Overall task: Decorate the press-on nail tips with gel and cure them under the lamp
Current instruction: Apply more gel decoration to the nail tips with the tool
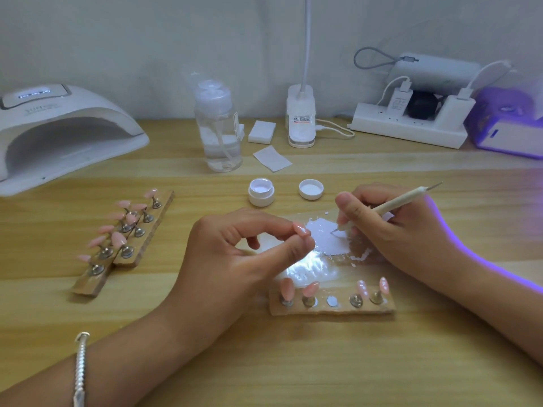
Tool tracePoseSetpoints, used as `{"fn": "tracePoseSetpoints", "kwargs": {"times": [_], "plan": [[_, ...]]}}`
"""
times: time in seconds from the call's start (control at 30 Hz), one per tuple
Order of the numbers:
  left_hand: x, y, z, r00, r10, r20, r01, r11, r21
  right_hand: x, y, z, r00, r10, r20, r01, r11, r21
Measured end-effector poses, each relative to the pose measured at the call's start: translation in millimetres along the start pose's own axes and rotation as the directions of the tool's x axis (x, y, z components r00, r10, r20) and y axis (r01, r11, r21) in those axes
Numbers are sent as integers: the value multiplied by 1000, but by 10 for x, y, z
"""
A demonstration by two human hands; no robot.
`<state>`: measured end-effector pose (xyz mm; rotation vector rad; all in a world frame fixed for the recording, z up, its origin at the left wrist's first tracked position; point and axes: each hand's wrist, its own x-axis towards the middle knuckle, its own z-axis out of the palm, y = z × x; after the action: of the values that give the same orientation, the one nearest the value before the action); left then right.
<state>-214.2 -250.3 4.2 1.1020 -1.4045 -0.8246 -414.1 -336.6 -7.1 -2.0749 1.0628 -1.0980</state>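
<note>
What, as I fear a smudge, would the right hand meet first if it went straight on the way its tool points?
Likely the white gel patch: the tool in the right hand points down-left, tip at or just above it. Beyond is the nail tip the left hand pinches.

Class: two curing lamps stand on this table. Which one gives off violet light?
The small lamp at the far right glows violet; the large white lamp on the left shows no violet inside its opening.

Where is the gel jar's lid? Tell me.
In the head view, the lid lies on the table right of the open gel jar, beyond the right hand.
</note>
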Motion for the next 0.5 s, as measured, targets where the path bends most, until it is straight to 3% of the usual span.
{"fn": "tracePoseSetpoints", "kwargs": {"times": [0.2, 0.5], "plan": [[11, -21, -3, 1000, 18, -1, -18, 999, 50, -6, -8, -2, 1000, -3, -5, 3, 1000, -13], [2, -27, 8, 1000, -23, 17, 23, 1000, -9, -11, -11, -1, 1000, 11, 13, -11, 999, 42]]}}
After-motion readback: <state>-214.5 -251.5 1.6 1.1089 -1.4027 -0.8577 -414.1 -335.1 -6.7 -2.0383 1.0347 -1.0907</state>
